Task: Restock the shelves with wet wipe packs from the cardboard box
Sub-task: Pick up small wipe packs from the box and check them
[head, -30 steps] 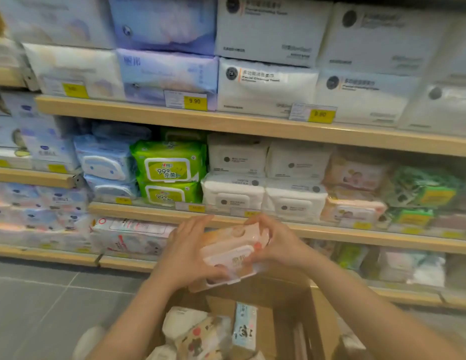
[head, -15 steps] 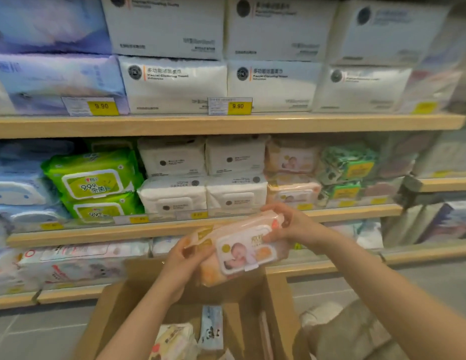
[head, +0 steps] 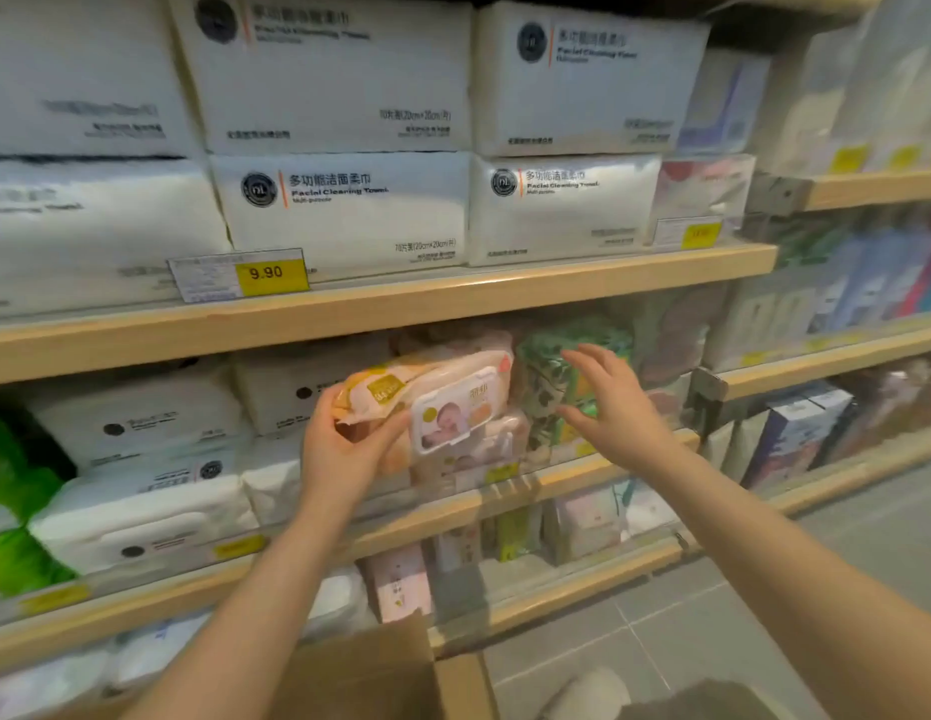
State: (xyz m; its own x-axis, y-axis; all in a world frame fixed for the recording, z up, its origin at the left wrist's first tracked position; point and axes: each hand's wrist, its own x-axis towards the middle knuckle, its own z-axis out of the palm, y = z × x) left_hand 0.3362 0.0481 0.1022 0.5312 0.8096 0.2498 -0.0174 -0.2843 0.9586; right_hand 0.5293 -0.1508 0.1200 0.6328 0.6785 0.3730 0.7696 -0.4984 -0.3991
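While left hand (head: 344,449) grips wipe pack (head: 437,402) at shelf (head: 583,470), right hand (head: 614,407) spread beside it

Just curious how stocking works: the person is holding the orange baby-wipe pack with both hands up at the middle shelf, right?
Not quite. The head view shows only the left hand gripping the pack; the right hand is open beside it, apart from the pack, in front of the green packs. The rest holds: the pack is up at the middle shelf.

Both arms outstretched; left hand (head: 344,449) fingers curled gripping; right hand (head: 616,407) free, fingers spread
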